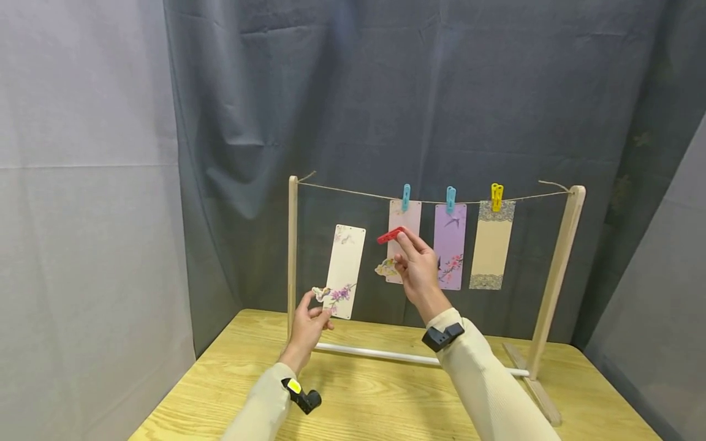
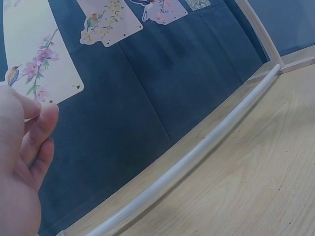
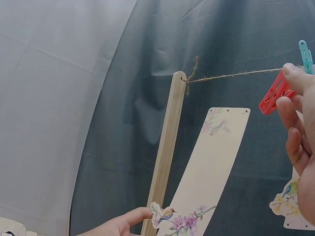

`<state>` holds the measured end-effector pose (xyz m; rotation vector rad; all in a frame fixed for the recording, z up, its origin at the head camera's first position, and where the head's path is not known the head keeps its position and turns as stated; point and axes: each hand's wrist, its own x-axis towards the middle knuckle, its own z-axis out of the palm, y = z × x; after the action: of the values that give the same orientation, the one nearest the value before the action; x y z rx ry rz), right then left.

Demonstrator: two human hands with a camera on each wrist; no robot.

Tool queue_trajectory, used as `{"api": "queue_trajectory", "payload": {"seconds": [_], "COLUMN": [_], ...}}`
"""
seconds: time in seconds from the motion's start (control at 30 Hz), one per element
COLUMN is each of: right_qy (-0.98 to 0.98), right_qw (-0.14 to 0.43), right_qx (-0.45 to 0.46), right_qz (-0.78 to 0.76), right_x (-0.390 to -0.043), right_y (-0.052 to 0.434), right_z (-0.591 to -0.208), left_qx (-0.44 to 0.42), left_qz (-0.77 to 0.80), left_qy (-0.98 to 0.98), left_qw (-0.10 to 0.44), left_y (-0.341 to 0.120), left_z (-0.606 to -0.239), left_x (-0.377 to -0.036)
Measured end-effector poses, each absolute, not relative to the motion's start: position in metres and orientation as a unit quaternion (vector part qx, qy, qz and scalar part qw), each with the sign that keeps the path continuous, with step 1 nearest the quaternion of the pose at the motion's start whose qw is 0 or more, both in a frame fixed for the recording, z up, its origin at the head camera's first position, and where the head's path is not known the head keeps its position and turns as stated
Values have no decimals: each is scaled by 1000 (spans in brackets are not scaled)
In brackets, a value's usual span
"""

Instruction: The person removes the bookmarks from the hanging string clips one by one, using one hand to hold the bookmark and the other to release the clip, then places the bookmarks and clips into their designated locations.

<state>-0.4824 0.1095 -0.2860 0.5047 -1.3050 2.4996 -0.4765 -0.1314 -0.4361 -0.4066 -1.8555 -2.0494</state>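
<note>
My left hand [image 1: 307, 327] pinches a cream bookmark [image 1: 346, 263] by its lower edge, near a printed bird and purple blossoms. The card stands upright, tilted a little, below the left stretch of the string [image 1: 347, 190]. Between thumb and fingers of my right hand [image 1: 419, 269] is a red clothespin [image 1: 390, 235], pointing left. That hand overlaps a hanging pink bookmark [image 1: 404, 214] in the head view. In the right wrist view the red clothespin [image 3: 275, 93] shows just below the string, close to a blue clothespin [image 3: 305, 56].
A purple bookmark [image 1: 449, 245] and a beige lace-patterned one [image 1: 491, 245] also hang from the string, by blue and yellow clothespins [image 1: 497, 197]. Wooden posts [image 1: 293, 245] hold the string at both ends. A white bar [image 1: 380, 353] joins them low over the wooden table [image 1: 353, 404].
</note>
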Motion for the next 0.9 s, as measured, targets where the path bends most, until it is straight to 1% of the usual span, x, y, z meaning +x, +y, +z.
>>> {"api": "queue_trajectory", "payload": {"seconds": [0.33, 0.57, 0.73, 0.9], "right_qy": [-469, -470, -478, -476], "right_qw": [140, 138, 140, 138], "right_qx": [178, 181, 184, 173], "right_qz": [854, 853, 848, 851], "right_x": [-476, -470, -468, -465], "right_y": [116, 125, 128, 130], "right_z": [-295, -304, -311, -318], "left_qx": [-139, -139, -131, -141], "left_qz": [-740, -742, -740, -743], "left_qy": [-638, -632, -635, -629], "left_qw": [160, 179, 179, 180], "left_y": [-133, -131, -132, -131], "left_z": [-443, -451, -456, -460], "left_x": [-473, -469, -465, -460]}}
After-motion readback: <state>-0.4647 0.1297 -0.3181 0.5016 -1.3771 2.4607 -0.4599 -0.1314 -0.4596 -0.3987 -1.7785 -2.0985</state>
